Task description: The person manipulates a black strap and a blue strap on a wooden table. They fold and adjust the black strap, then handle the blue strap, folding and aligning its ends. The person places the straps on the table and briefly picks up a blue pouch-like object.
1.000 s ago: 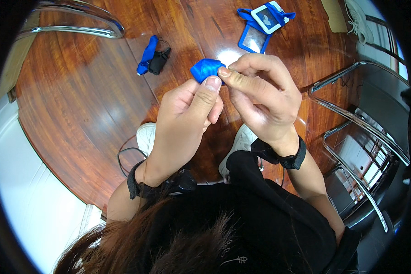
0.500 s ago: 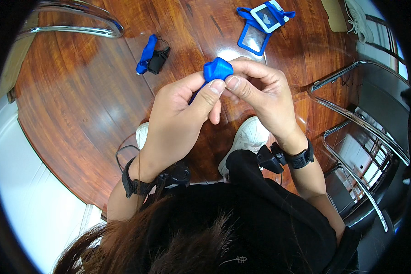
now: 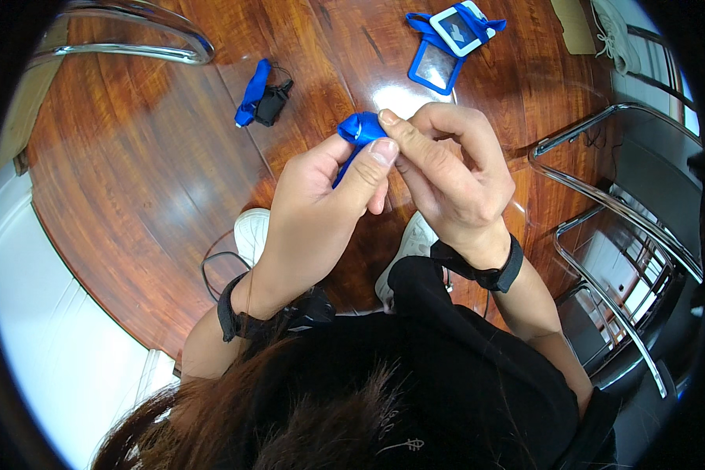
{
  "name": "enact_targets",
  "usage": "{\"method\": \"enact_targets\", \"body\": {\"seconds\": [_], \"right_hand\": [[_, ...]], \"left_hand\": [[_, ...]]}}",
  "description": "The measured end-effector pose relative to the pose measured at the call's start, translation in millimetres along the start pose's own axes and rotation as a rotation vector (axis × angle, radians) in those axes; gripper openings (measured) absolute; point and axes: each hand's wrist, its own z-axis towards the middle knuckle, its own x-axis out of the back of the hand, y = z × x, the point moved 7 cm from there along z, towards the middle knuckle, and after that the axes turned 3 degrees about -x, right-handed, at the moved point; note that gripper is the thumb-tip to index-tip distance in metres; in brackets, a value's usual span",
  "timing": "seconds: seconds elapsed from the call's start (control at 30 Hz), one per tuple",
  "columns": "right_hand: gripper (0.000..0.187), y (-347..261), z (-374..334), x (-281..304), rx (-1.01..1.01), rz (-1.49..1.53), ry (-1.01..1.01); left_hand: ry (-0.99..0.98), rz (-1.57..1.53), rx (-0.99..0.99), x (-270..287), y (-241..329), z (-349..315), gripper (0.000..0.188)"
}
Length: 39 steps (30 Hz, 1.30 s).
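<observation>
Left hand [image 3: 313, 200] is pinching a bundled blue strap [image 3: 359, 128] between thumb and fingers; right hand [image 3: 462, 176] is grasping its right end, thumb on top. Strap is staying up off the wooden floor [image 3: 164, 157]. Black piece [image 3: 272, 105] with blue ribbon [image 3: 254, 88] is lying ahead-left; white-framed holder [image 3: 456, 31] is overlapping a blue-framed holder [image 3: 435, 67] ahead-right.

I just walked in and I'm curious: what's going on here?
A person pinches a bunched-up blue strap with the left hand and the right hand. Beyond, on the brown wood, lie a blue band with a black piece, and a white-framed card holder partly over a blue-framed one.
</observation>
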Motion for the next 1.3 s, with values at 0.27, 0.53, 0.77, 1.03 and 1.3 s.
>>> {"method": "enact_targets", "body": {"seconds": [0.27, 0.53, 0.77, 1.03, 1.3], "right_hand": [[0.032, 25, -13, -15, -0.411, 0.478, -0.123], [0.021, 41, -23, -22, -0.716, 0.715, -0.182], [0.024, 20, -5, -1, -0.28, 0.243, -0.044], [0.033, 3, -3, 6, 0.036, 0.007, 0.071], [0.027, 13, -1, -1, -0.091, 0.171, -0.132]], "left_hand": [[0.075, 0.028, -0.078, 10, 6, 2, 0.019], [0.051, 0.339, -0.119, 7, 11, 1, 0.021], [0.06, 0.259, -0.023, 9, 8, 0, 0.022], [-0.012, 0.015, 0.064, 0, 2, -3, 0.018], [0.059, 0.063, 0.015, 6, 2, -3, 0.017]]}}
